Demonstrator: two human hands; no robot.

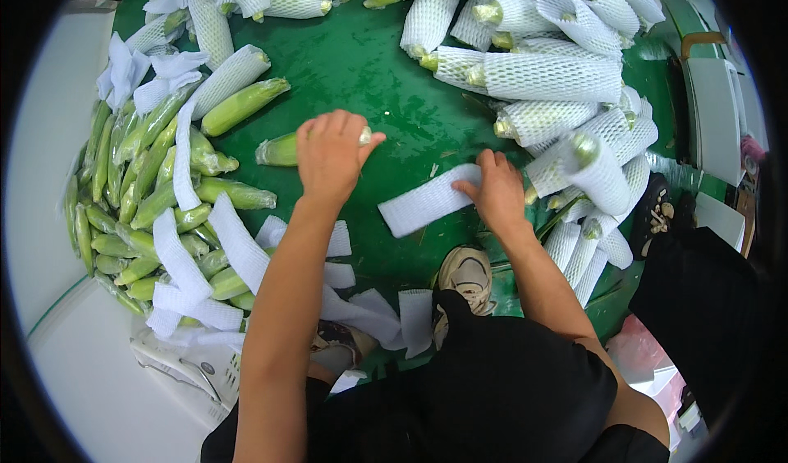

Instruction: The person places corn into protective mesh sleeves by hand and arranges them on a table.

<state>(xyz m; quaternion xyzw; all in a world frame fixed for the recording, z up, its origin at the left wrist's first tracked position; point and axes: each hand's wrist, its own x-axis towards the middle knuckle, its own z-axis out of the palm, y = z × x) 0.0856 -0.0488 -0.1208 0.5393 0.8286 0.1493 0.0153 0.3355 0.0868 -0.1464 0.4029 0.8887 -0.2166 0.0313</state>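
Note:
My left hand (pixel 332 149) is closed around an ear of corn (pixel 277 150) in its green husk and clear film, just above the green floor (pixel 394 81). The hand covers the middle of the ear. My right hand (pixel 500 189) grips one end of a flat white foam net sleeve (pixel 428 201), its thumb on top. The sleeve's other end points left towards my body's midline. Another film-wrapped ear (pixel 245 107) lies beyond my left hand, beside an ear in a foam sleeve (pixel 231 81).
A large heap of film-wrapped corn (pixel 141 198) lies at the left, with loose foam sleeves (pixel 178 257) on it. Foam-sleeved ears (pixel 551 76) are piled at the right and far side. My shoe (pixel 469 275) stands below the right hand. Another person's dark shoe (pixel 651 213) is at right.

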